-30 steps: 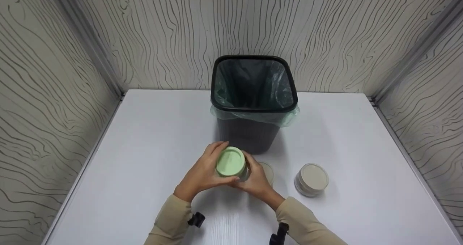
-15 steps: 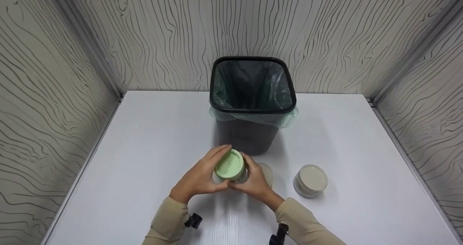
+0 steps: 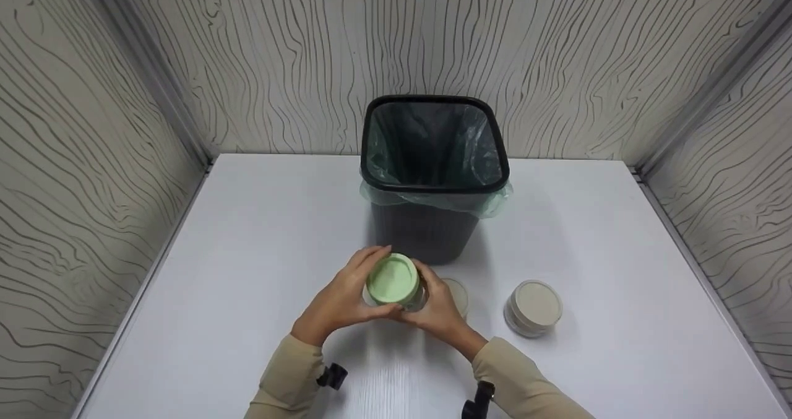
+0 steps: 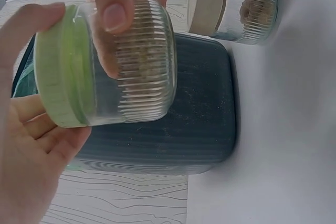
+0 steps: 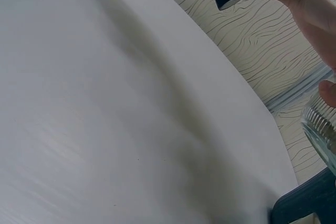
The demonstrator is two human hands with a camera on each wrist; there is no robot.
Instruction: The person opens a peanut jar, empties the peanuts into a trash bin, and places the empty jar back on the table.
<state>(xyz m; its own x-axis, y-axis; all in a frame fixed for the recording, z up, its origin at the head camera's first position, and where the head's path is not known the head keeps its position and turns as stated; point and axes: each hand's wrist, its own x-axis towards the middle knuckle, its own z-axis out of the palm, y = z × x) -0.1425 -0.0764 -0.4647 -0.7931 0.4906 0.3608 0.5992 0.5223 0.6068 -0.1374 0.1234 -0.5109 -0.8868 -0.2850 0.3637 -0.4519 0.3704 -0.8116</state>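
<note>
A glass jar point(image 4: 149, 66) with ribbed sides and a pale green lid point(image 3: 393, 279) is held up in front of the bin, in the middle of the head view. My left hand point(image 3: 342, 301) grips the lid, thumb on one side and fingers on the other. Around the glass body curl the fingers of my right hand point(image 3: 438, 311). Beige contents show blurred through the ribs. In the left wrist view the jar appears sideways, above the table. Only part of its glass point(image 5: 321, 124) enters the right wrist view, at the right edge.
A dark bin point(image 3: 427, 230) with a green liner bag stands behind the hands. One beige-lidded jar point(image 3: 456, 298) is partly hidden by my right hand; another beige-lidded jar point(image 3: 533, 309) stands farther right. Patterned walls point(image 3: 297, 66) enclose the white table point(image 3: 247, 239).
My left hand's fingers and thumb have shifted slightly around the lid and back. The jar and my right hand stay nearly in place.
</note>
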